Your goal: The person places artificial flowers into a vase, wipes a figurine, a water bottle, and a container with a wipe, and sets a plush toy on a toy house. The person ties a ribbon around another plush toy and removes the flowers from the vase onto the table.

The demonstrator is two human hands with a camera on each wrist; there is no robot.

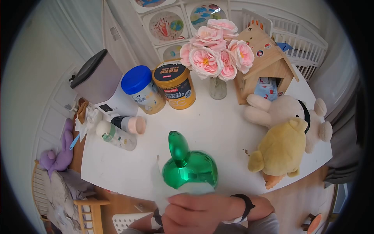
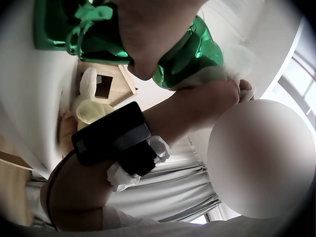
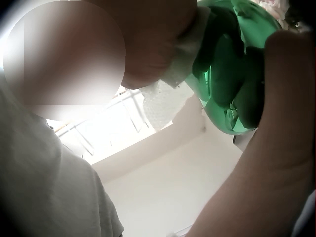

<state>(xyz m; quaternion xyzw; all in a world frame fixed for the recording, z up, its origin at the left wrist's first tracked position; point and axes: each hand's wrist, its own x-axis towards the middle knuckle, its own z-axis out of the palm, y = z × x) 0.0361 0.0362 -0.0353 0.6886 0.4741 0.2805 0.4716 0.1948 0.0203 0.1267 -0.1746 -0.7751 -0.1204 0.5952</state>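
Observation:
A glossy green figurine (image 1: 191,171) with a tall rounded ear stands up from in front of the body, near the table's front edge. My right hand (image 1: 194,212), with a black band at its wrist, has its fingers curled round a thin white wipe (image 3: 165,101). The wipe lies against the lower part of the figurine. In the left wrist view my left hand (image 2: 155,34) grips the figurine, lying across its shiny surface. The right hand hides most of the left one in the head view.
On the white table (image 1: 128,171) stand a blue-lidded tub (image 1: 142,89), a yellow tub (image 1: 175,84), a bottle (image 1: 119,136) and a pink cup (image 1: 136,124). Behind are a vase (image 1: 217,88) of roses and a wooden house (image 1: 259,64). Plush toys (image 1: 280,148) sit right.

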